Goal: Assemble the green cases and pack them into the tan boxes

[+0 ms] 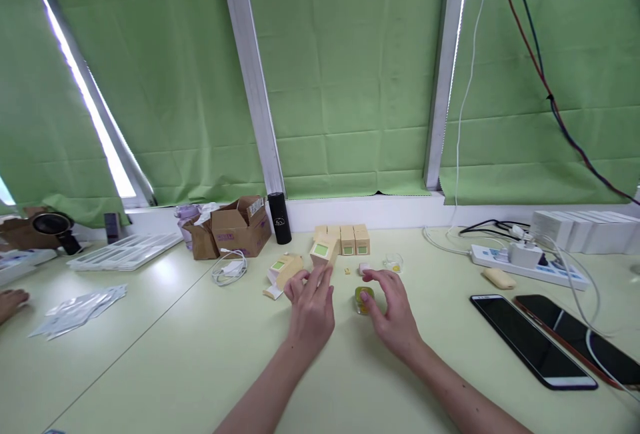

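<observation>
My left hand (311, 307) is stretched out over the table, its fingertips at the lower edge of a tilted small tan box (324, 247) with a green label. Just left of those fingers lies another tan box (285, 269), its end flap (273, 293) standing out. Thumb and forefinger of my right hand (393, 314) are spread apart beside a small clear jar with a yellow-green lid (364, 297). The thumb overlaps the lid's edge; I cannot tell whether it presses on it. Behind the jar are a small pale pink piece (364, 267), a clear dish (393, 263) and a tiny yellow piece (347, 271).
Several tan boxes (355, 239) stand in a row near the wall. Left are a black cylinder (279, 219), an opened carton (243, 226) and a coiled white cable (230, 269). Right lie two phones (533, 341) and a power strip (530, 266). Another person's hand (13, 302) shows far left.
</observation>
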`<act>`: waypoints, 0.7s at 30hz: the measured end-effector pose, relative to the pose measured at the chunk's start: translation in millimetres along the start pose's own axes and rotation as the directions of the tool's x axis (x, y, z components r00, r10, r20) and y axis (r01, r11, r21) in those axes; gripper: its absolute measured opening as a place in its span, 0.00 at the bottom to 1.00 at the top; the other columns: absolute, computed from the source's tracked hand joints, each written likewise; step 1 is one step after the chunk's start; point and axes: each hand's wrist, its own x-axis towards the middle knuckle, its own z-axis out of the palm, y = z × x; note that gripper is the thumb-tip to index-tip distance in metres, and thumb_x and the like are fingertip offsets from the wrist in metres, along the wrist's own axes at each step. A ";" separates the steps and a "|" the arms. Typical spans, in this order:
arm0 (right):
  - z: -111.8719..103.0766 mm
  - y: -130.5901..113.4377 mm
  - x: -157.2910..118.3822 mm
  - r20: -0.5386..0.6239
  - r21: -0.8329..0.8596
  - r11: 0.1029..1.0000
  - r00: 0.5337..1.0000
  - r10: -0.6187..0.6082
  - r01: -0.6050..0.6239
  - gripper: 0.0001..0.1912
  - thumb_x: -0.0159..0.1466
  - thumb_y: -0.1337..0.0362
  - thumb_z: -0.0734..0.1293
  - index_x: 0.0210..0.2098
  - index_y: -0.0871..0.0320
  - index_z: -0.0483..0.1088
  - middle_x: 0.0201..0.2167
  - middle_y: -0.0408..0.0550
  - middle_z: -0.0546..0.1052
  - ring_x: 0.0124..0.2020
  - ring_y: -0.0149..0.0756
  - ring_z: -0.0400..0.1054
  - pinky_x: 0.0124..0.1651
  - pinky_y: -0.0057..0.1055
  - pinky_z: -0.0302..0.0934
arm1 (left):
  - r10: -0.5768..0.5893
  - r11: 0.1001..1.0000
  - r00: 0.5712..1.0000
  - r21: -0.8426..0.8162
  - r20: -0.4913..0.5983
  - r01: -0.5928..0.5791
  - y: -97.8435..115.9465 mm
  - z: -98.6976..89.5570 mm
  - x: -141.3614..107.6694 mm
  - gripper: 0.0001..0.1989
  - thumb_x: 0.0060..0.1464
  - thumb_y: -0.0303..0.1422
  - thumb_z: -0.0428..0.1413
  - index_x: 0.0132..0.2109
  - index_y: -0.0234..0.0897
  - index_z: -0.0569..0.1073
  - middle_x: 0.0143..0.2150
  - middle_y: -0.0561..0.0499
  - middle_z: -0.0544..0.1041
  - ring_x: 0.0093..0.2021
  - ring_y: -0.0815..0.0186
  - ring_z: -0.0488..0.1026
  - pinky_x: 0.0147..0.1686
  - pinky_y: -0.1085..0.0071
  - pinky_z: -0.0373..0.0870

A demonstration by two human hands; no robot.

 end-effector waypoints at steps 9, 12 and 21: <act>1.4 0.7 12.0 0.099 0.467 0.820 0.941 0.324 -0.331 0.33 0.66 0.40 0.67 0.62 0.53 0.63 0.49 0.55 0.83 0.56 0.53 0.75 0.63 0.56 0.64 | 0.299 0.952 0.935 -0.134 0.190 -0.277 20.9 -12.1 -7.8 0.27 0.65 0.23 0.50 0.68 0.49 0.69 0.59 0.48 0.80 0.49 0.54 0.70 0.52 0.54 0.63; -0.6 0.1 15.8 0.153 0.640 0.696 0.941 0.301 -0.326 0.33 0.64 0.40 0.70 0.58 0.54 0.68 0.48 0.57 0.83 0.50 0.54 0.78 0.54 0.52 0.71 | 0.354 0.929 0.907 -0.193 0.229 -0.315 23.2 -14.5 -7.8 0.28 0.65 0.22 0.49 0.66 0.51 0.70 0.58 0.50 0.81 0.50 0.55 0.71 0.52 0.56 0.64; -6.2 5.9 12.2 0.104 0.710 0.647 0.950 0.294 -0.278 0.25 0.57 0.48 0.76 0.48 0.55 0.73 0.46 0.56 0.82 0.47 0.53 0.76 0.50 0.47 0.71 | 0.427 0.890 0.900 -0.217 0.088 -0.401 18.0 -20.5 -9.5 0.15 0.57 0.24 0.56 0.47 0.49 0.77 0.51 0.52 0.84 0.50 0.51 0.70 0.53 0.49 0.60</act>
